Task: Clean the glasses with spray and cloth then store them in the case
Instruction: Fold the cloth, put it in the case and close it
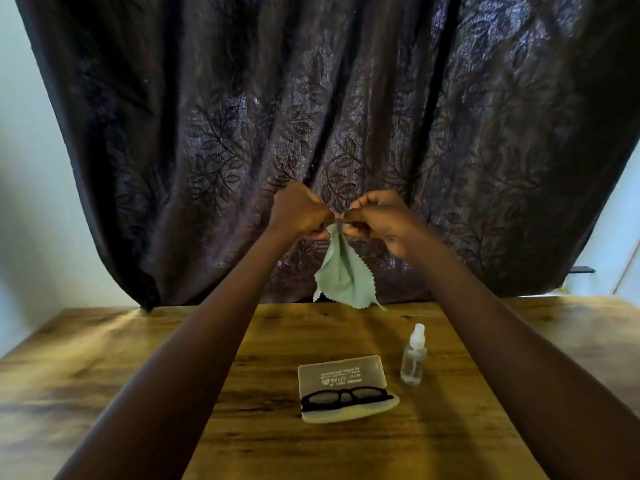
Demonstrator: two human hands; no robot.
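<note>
Black-framed glasses (346,397) lie folded inside an open translucent case (341,372) on the wooden table, its lid tipped back. A small clear spray bottle (414,356) stands upright just right of the case. Held up high above the table's far edge, my left hand (298,211) and my right hand (377,220) pinch the top of a pale green cleaning cloth (343,271) between them. The cloth hangs down loosely, its zigzag lower edge just above the tabletop.
The wooden table (138,358) stretches left and right of the case. A dark leaf-patterned curtain (311,116) hangs close behind the table's far edge. Pale walls show at both sides.
</note>
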